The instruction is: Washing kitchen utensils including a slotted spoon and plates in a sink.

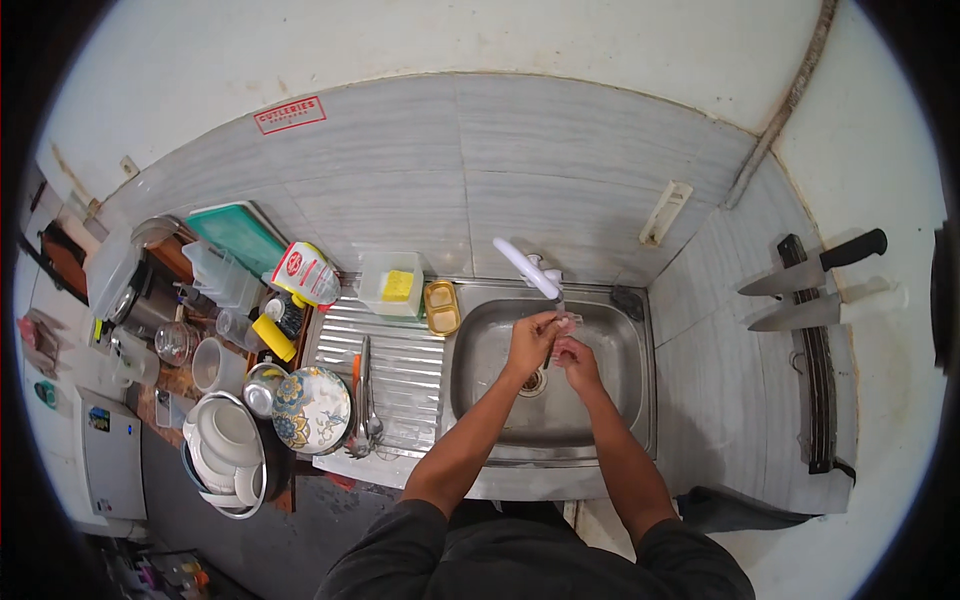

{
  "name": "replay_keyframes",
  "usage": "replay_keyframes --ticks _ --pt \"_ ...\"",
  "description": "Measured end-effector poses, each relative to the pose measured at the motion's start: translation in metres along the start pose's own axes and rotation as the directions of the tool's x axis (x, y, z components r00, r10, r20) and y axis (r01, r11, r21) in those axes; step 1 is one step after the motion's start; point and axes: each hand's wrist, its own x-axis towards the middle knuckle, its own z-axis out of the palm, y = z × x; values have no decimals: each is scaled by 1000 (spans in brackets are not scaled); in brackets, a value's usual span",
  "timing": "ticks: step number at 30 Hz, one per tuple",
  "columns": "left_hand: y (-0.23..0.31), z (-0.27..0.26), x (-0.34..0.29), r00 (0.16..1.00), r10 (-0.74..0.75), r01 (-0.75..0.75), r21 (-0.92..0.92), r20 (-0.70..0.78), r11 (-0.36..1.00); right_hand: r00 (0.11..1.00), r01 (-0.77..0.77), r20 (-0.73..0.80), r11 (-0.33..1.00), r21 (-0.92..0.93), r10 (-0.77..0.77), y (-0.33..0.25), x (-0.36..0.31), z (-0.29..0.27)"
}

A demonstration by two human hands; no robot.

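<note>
Both hands are over the steel sink (480, 425), just below the white tap (525, 268). My left hand (533, 340) is closed, its fingers pinched at a small, pale, partly see-through thing (573, 320) that I cannot name. Close beside it, my right hand (577, 362) is curled with its fingertips near the same thing; what it grips is hidden. Between the hands a thin dark strip shows, pointing down toward the drain (532, 382). Water from the tap cannot be made out clearly.
Left of the sink is a ribbed drainboard (405, 400) with a clear tub holding a yellow sponge (397, 286), a gold dish (441, 306) and utensils (364, 400). Beyond stand a patterned plate (312, 410), stacked bowls (228, 435) and bottles. Knives (795, 312) hang on the right wall.
</note>
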Motion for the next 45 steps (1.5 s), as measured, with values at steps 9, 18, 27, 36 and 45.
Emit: replay_keyframes --ticks 9,18,27,36,45 --pt "2 -8 -24 986 166 -148 344 -24 927 951 281 -70 939 -196 -300 -10 103 -20" --pt "25 -37 -77 977 192 -211 411 88 887 916 341 7 767 -543 -402 8 161 -23" --pt "31 -63 -114 970 193 -242 489 149 838 992 99 -59 974 -202 -113 8 229 -58" --pt "54 -95 -147 978 161 -207 535 132 819 903 -391 152 622 678 402 -10 65 43" --pt "83 -137 -206 931 324 -362 519 167 775 755 -655 338 616 437 562 -103 -34 74"
